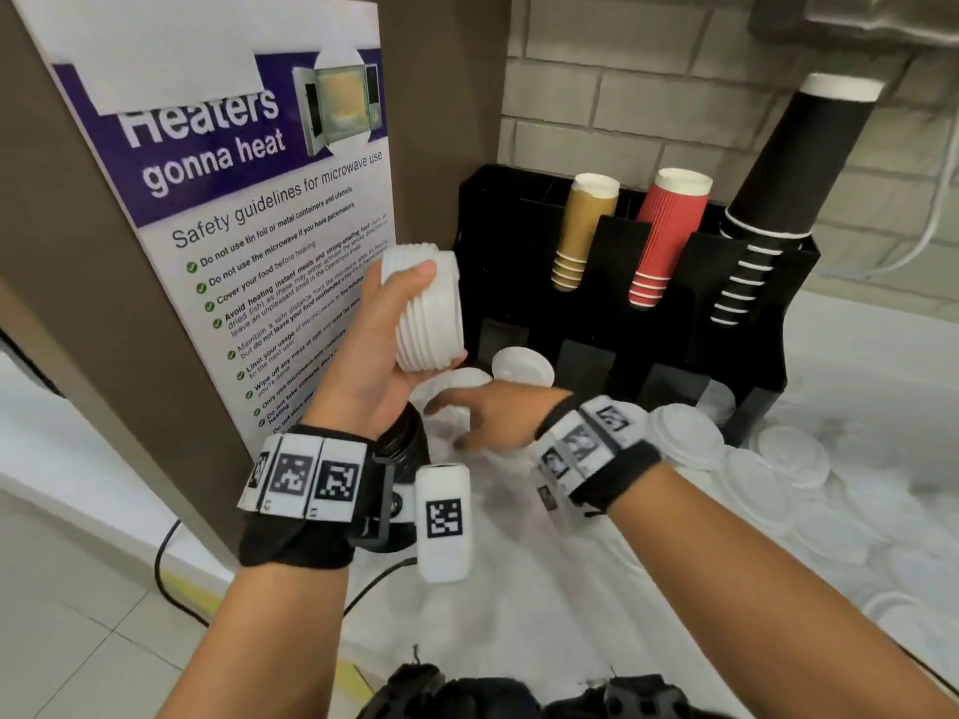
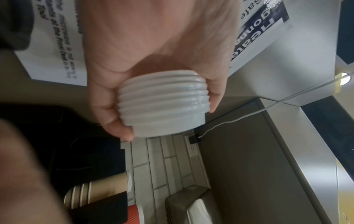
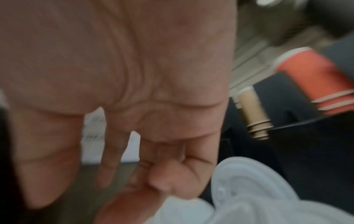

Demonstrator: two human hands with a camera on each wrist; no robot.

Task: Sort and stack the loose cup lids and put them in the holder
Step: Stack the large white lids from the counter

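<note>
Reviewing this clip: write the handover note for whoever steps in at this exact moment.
Left hand: grip around a stack of white lids, raised beside the poster.
Right hand: reaching into the loose lids before the black holder; whether it holds one is unclear.
Done: one stack gathered.
Left: many lids still scattered on the counter to the right; sort, stack, load them into the holder. The holder's upper slots hold cups.

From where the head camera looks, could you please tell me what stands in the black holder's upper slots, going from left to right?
In the holder: tan cups → red cups → black cups. The leftmost slot shows nothing.
</note>
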